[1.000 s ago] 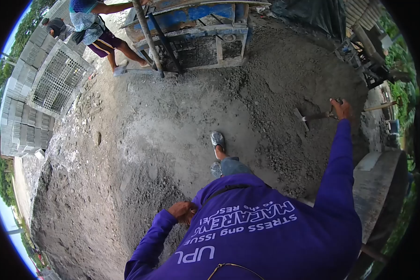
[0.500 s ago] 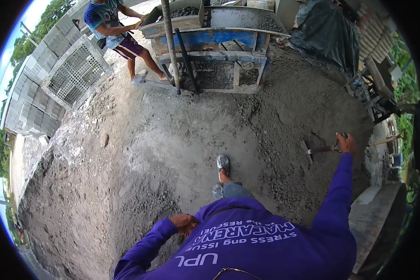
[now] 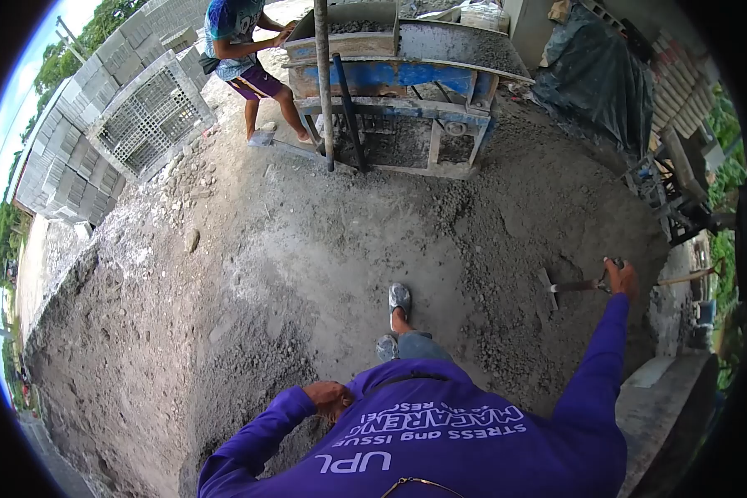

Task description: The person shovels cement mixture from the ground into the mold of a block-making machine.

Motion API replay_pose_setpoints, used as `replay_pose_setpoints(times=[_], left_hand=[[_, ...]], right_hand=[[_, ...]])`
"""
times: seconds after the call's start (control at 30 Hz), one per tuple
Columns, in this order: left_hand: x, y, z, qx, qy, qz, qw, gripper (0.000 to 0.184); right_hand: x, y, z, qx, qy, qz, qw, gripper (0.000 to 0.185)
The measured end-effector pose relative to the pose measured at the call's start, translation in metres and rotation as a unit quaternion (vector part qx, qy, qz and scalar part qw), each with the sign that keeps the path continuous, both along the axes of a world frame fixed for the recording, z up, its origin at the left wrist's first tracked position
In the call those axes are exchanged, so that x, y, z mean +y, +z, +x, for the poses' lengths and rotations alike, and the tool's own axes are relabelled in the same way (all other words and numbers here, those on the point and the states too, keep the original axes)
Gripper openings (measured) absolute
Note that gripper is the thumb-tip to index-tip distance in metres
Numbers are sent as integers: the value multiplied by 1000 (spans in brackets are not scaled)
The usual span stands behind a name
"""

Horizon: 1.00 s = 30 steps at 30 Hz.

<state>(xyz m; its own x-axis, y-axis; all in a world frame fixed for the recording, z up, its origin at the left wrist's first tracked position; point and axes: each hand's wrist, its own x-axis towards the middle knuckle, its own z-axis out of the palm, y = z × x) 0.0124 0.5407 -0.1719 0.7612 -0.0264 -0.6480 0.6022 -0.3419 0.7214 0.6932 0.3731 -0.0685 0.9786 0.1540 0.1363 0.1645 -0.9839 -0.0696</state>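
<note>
My right hand (image 3: 622, 277) is wrapped round the grip of a shovel (image 3: 577, 285), out to the right with the arm stretched. The shovel's blade end rests on grey gravelly ground. My left hand (image 3: 329, 398) is bent in at my waist beside the purple shirt (image 3: 440, 440), its fingers curled; whether they hold anything is hidden. Below my body a foot in a grey-dusted shoe (image 3: 399, 297) stands on the cement-coloured ground (image 3: 332, 241).
A blue metal machine (image 3: 398, 79) with a gravel-filled tray stands ahead, a co-worker (image 3: 245, 50) at its left. Concrete blocks (image 3: 66, 158) and a grid panel (image 3: 151, 116) are at left. A dark tarp (image 3: 598, 83) and metal frame (image 3: 676, 187) stand at right, a curved metal drum (image 3: 668, 415) lower right.
The view has tilted up and shifted, so more of the machine shows. The co-worker's hands are now at the tray's left end. My hands keep nearly the same pose.
</note>
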Motion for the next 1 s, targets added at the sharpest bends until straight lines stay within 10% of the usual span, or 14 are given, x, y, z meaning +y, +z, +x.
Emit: replay_pose_setpoints(times=[1.0], left_hand=[[-4, 5, 2, 1, -16, -5, 1000, 32]], right_hand=[[0, 8, 5, 33, -26, -40, 998, 77]])
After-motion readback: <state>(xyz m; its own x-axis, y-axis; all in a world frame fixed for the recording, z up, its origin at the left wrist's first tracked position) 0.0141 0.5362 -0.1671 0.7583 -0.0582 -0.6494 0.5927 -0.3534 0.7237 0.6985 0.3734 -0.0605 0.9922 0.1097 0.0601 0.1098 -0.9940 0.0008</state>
